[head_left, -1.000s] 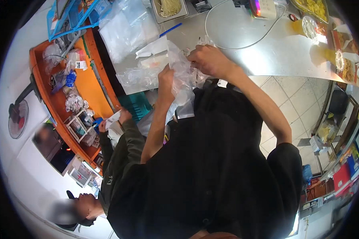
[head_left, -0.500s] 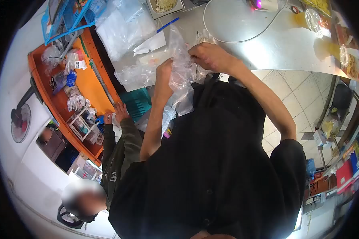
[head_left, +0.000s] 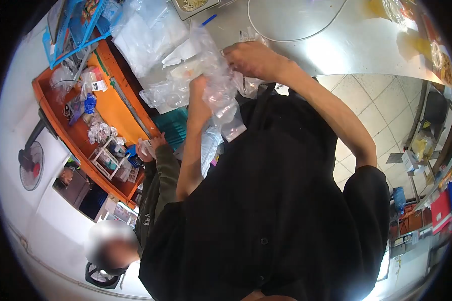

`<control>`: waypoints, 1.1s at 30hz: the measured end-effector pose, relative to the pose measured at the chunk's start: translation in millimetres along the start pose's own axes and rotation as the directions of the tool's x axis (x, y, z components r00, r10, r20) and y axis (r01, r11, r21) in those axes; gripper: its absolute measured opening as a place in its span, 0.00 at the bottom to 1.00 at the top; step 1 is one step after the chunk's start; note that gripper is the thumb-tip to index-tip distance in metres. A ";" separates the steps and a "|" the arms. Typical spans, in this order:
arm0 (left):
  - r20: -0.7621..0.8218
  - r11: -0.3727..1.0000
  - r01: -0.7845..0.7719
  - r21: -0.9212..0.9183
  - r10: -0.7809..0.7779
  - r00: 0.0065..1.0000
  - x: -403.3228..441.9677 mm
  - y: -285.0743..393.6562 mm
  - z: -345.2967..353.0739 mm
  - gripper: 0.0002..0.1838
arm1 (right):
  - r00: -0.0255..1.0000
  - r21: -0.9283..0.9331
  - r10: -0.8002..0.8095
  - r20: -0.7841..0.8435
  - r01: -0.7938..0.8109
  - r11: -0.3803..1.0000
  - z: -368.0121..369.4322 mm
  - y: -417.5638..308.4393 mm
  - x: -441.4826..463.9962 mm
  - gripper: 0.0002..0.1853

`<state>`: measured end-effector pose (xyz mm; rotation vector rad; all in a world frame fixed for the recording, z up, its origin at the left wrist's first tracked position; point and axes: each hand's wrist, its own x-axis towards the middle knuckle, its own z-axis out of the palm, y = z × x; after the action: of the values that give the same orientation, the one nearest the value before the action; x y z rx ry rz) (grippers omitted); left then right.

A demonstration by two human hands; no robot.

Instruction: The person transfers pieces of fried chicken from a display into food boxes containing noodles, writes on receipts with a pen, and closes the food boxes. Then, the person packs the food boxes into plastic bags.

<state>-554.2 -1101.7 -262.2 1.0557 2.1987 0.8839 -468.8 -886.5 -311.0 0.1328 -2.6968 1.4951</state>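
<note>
A crumpled clear plastic bag (head_left: pixel 222 93) hangs between my two hands at the counter's near edge. My left hand (head_left: pixel 200 95) is closed on the bag's left side, its fingertips partly covered by the film. On the other side, my right hand (head_left: pixel 252 59) has its bent fingers pinched at the bag's upper right edge. More clear plastic bags (head_left: pixel 158 95) lie just left of my left hand. Behind them rests a stack of clear bags (head_left: pixel 140 37) with a white sheet of paper (head_left: pixel 177 53) beside it.
A steel counter (head_left: pixel 306 30) carries a looped cable (head_left: pixel 285 40), a blue pen (head_left: pixel 209 19) and a metal tray (head_left: pixel 193 6) of food. Left are an orange cabinet (head_left: pixel 116 108), a teal crate (head_left: pixel 172 125) and a co-worker's hands (head_left: pixel 150 146) holding something white. Lidded cups stand far right.
The bag has spread out and leans further left at its top. Both my hands have shifted slightly left. The co-worker's hands have moved a little, and the whole view has shifted slightly.
</note>
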 end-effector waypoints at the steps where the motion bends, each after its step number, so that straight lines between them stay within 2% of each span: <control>1: 0.149 0.933 0.220 -0.286 -0.184 0.972 11.0 -9.6 -4.2 0.15 | 0.999 0.014 0.029 0.022 -0.029 0.999 -2.3 -1.6 1.5 0.09; 2: 0.212 0.691 0.345 -0.636 -0.273 0.938 7.9 -12.2 -1.0 0.16 | 0.992 0.156 0.081 -0.099 -0.064 0.986 -4.3 -4.1 -1.8 0.09; 3: 0.273 0.315 0.391 -0.865 -0.359 0.893 4.6 -14.7 2.1 0.16 | 0.967 0.299 0.146 -0.208 -0.079 0.951 -6.4 -9.2 -8.7 0.10; 4: 0.284 0.308 0.432 -0.848 -0.423 0.860 6.3 -9.5 5.1 0.16 | 0.926 0.435 0.226 -0.302 -0.076 0.897 -6.6 -14.8 -15.7 0.11; 6: 0.301 0.284 0.509 -0.813 -0.544 0.783 11.0 -0.4 11.2 0.16 | 0.949 0.455 0.143 -0.282 0.001 0.890 -1.4 -28.0 -31.6 0.12; 7: 0.290 0.276 0.504 -0.818 -0.558 0.777 12.9 15.2 14.5 0.15 | 0.956 0.468 0.106 -0.273 0.035 0.883 2.6 -34.7 -39.2 0.13; 10: 0.299 0.211 0.590 -0.779 -0.703 0.646 17.2 25.1 22.7 0.17 | 0.958 0.178 0.002 -0.286 0.051 0.983 12.9 -47.8 -50.5 0.16; 11: 0.304 0.200 0.568 -0.799 -0.680 0.667 15.8 21.6 23.7 0.18 | 0.956 0.164 0.018 -0.293 0.032 0.986 18.1 -46.5 -52.4 0.19; 14: 0.306 0.161 0.510 -0.845 -0.637 0.708 12.7 18.7 25.2 0.18 | 0.902 0.303 0.098 -0.421 0.039 0.952 24.6 -48.1 -53.9 0.15; 15: 0.301 0.147 0.496 -0.856 -0.638 0.708 12.9 22.6 27.5 0.17 | 0.891 0.400 0.179 -0.417 0.003 0.916 24.8 -50.5 -54.9 0.13; 17: 0.288 0.119 0.457 -0.881 -0.631 0.720 9.9 25.3 34.7 0.17 | 0.859 0.581 0.341 -0.382 -0.063 0.811 23.8 -57.5 -58.0 0.10; 19: 0.271 0.092 0.406 -0.909 -0.609 0.746 5.2 21.4 43.3 0.18 | 0.825 0.681 0.438 -0.358 -0.090 0.727 25.0 -59.3 -57.4 0.07; 23: 0.232 0.163 0.372 -0.914 -0.541 0.808 1.1 18.4 47.7 0.18 | 0.775 0.884 0.597 -0.207 -0.112 0.453 34.6 -59.8 -56.9 0.06; 25: 0.266 0.189 0.383 -0.904 -0.454 0.850 -1.5 10.2 47.4 0.18 | 0.773 0.928 0.608 -0.178 -0.073 0.364 36.0 -56.6 -54.8 0.11; 28: 0.266 0.213 0.380 -0.900 -0.424 0.866 -1.9 11.3 50.6 0.17 | 0.762 0.966 0.640 -0.100 -0.080 0.246 27.4 -61.6 -51.6 0.19; 29: 0.252 0.200 0.375 -0.905 -0.459 0.852 -1.9 13.5 51.5 0.17 | 0.755 0.974 0.652 -0.066 -0.094 0.208 23.1 -63.8 -50.9 0.22; 31: 0.221 0.177 0.361 -0.916 -0.528 0.820 -1.5 17.7 52.2 0.17 | 0.788 0.965 0.615 -0.028 -0.139 0.222 20.9 -59.8 -52.4 0.24; 33: 0.236 0.179 0.373 -0.911 -0.516 0.823 -1.5 16.8 52.4 0.17 | 0.807 0.959 0.591 -0.006 -0.163 0.233 20.0 -57.2 -51.9 0.25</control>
<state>-509.0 -1077.9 -282.8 -0.2744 1.3883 1.6219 -411.5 -931.2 -278.1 -0.7916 -1.2130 2.6941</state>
